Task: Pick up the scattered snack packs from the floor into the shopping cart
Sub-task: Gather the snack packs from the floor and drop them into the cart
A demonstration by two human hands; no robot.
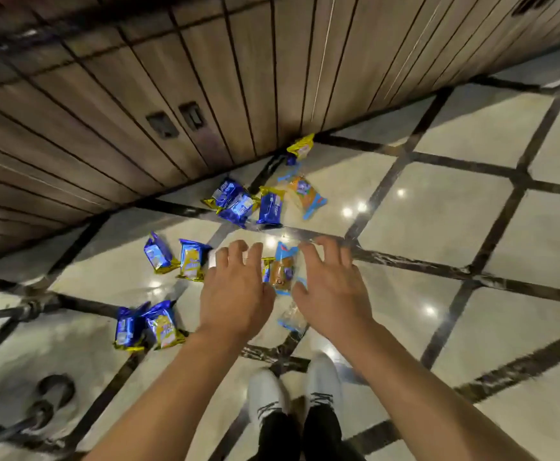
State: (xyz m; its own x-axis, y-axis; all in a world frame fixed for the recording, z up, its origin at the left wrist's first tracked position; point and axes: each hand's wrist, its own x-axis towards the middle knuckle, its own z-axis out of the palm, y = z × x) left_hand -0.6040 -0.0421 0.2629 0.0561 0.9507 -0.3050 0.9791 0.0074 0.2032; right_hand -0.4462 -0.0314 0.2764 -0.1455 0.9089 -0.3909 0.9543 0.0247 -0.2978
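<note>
At the far left edge, the dark metal frame and wheel of a shopping cart (44,399) stand on a glossy tiled floor (438,211). Blue-and-gold snack packs lie scattered to its right: a pair (149,326) near the cart, two more (175,256) beyond them, and a cluster (248,202) close to the wood-panelled wall (172,78). The person's left hand (235,291) reaches down with fingers spread and holds nothing; just beside it an orange snack pack (282,271) lies on the floor between both hands. The right hand (332,287) is likewise spread wide and empty. White shoes (292,387) show below.
</note>
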